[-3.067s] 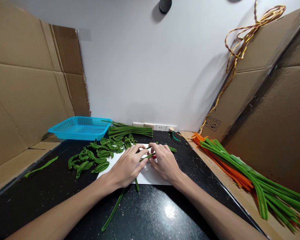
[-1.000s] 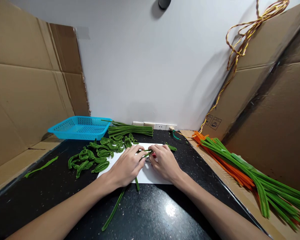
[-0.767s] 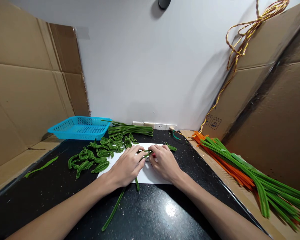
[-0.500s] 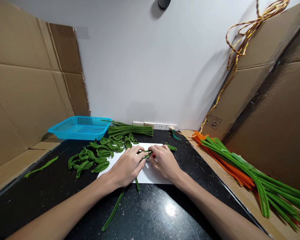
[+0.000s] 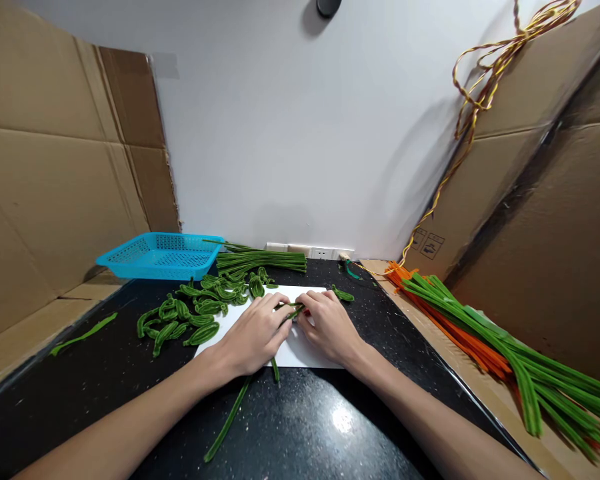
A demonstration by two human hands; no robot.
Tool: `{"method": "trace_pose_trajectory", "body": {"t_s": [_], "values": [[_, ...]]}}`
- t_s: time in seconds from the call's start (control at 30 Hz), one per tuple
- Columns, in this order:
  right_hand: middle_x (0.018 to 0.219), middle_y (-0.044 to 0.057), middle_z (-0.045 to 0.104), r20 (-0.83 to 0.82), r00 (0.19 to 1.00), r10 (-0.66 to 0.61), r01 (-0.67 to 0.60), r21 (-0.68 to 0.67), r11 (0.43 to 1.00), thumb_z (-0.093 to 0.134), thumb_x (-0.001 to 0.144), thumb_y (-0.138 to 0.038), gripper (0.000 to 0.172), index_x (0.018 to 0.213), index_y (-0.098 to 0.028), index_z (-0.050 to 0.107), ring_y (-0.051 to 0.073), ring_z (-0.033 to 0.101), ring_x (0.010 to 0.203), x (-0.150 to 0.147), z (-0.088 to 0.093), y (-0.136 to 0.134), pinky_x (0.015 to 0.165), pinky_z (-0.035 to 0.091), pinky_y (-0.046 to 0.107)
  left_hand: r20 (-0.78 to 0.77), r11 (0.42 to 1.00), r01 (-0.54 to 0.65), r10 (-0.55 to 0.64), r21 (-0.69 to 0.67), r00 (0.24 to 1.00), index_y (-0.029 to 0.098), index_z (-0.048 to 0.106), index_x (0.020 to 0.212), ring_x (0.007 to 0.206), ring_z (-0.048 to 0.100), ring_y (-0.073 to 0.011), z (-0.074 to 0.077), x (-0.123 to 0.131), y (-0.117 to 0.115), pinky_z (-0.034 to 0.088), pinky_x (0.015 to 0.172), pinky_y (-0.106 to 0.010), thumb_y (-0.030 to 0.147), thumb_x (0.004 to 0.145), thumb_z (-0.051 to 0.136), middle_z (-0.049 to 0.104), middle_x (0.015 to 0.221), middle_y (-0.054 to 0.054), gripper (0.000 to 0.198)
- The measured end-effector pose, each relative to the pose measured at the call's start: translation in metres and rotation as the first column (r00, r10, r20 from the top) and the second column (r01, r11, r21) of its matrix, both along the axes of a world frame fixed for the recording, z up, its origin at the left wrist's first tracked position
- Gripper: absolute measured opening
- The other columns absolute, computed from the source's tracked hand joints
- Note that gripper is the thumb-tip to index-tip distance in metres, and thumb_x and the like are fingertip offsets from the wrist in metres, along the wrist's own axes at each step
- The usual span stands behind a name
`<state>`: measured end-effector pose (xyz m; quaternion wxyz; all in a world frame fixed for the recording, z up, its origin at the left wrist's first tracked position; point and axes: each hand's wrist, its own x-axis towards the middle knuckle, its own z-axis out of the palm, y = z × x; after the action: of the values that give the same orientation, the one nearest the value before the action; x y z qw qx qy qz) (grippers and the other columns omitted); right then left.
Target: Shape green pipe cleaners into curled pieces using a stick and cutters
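Note:
Over a white sheet point(image 5: 310, 350), my left hand point(image 5: 260, 333) and my right hand point(image 5: 327, 323) meet, both closed on a dark green pipe cleaner point(image 5: 296, 309). It runs between the fingertips, which hide part of it. A small bit of something red shows beside my right fingers, too covered to name. From under my left hand two green stem ends point(image 5: 227, 423) hang toward me over the black counter. Left of the sheet lie several pipe cleaners bent into leaf-like loops point(image 5: 200, 323); one more looped piece point(image 5: 343, 294) rests beyond my right hand.
A blue perforated basket point(image 5: 160, 270) stands at the back left, beside a bundle of straight dark green pipe cleaners point(image 5: 263, 260). Brighter green stems point(image 5: 510, 347) and orange stems point(image 5: 475, 347) lie on cardboard at right. Cardboard walls point(image 5: 55, 167) flank the counter; a twisted cord point(image 5: 443, 183) hangs at right.
Both hands stay almost in place, with only slight finger movement around the pipe cleaner. Less of the red thing by my right fingers shows now.

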<state>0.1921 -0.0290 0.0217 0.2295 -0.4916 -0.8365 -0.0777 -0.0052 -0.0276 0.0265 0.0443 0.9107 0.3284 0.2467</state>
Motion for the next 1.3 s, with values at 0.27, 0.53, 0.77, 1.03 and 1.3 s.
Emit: {"method": "trace_pose_trajectory", "body": {"t_s": [0.27,0.53,0.77,1.03,1.3], "values": [[0.086,0.003,0.065,0.006,1.0,-0.003,0.003,-0.018,1.0,0.05,0.094,-0.013,0.012,0.09,-0.019,0.059,0.018,0.056,0.079,-0.0004,-0.0001,-0.0005,0.085,0.033,0.031,-0.001,1.0,-0.001,0.001,0.007,1.0,0.018,0.062,0.119,0.111,0.058,-0.0256,-0.0012,-0.0007,0.0004,0.046,0.097,-0.044,0.024,0.103,0.044,0.059,0.125,-0.01,0.025],[0.085,0.002,0.064,0.013,1.0,-0.004,0.005,-0.032,0.999,0.051,0.094,-0.013,0.012,0.086,-0.019,0.058,0.016,0.055,0.078,-0.0007,0.0013,-0.0008,0.084,0.032,0.03,0.003,1.0,0.006,-0.006,0.01,1.0,0.019,0.063,0.119,0.111,0.058,-0.0253,-0.0041,-0.0015,0.0021,0.046,0.098,-0.045,0.023,0.102,0.045,0.06,0.125,-0.01,0.025],[0.085,0.003,0.065,0.024,1.0,-0.001,0.002,-0.047,0.999,0.051,0.093,-0.012,0.012,0.084,-0.018,0.058,0.016,0.056,0.078,-0.0014,0.0007,-0.0009,0.084,0.032,0.03,-0.017,1.0,0.006,-0.006,0.012,1.0,0.018,0.062,0.119,0.112,0.058,-0.0258,-0.0042,-0.0011,0.002,0.047,0.098,-0.045,0.024,0.102,0.044,0.059,0.126,-0.011,0.025],[0.084,0.003,0.066,0.019,1.0,-0.006,0.007,-0.057,0.998,0.053,0.092,-0.012,0.012,0.083,-0.018,0.059,0.017,0.057,0.077,-0.0016,0.0009,-0.0012,0.085,0.032,0.029,-0.024,1.0,0.011,-0.01,0.015,1.0,0.018,0.064,0.116,0.11,0.059,-0.0255,-0.0036,-0.0009,0.0012,0.047,0.096,-0.045,0.024,0.103,0.044,0.06,0.124,-0.011,0.025],[0.084,0.004,0.066,0.039,0.999,-0.003,0.006,-0.09,0.996,0.052,0.092,-0.011,0.013,0.086,-0.017,0.062,0.017,0.058,0.079,-0.0028,0.001,-0.0019,0.086,0.032,0.029,-0.03,1.0,0.016,-0.015,0.025,0.999,0.018,0.064,0.114,0.109,0.059,-0.0253,-0.0052,-0.0015,0.0015,0.047,0.097,-0.044,0.024,0.103,0.043,0.061,0.122,-0.011,0.025]]}}
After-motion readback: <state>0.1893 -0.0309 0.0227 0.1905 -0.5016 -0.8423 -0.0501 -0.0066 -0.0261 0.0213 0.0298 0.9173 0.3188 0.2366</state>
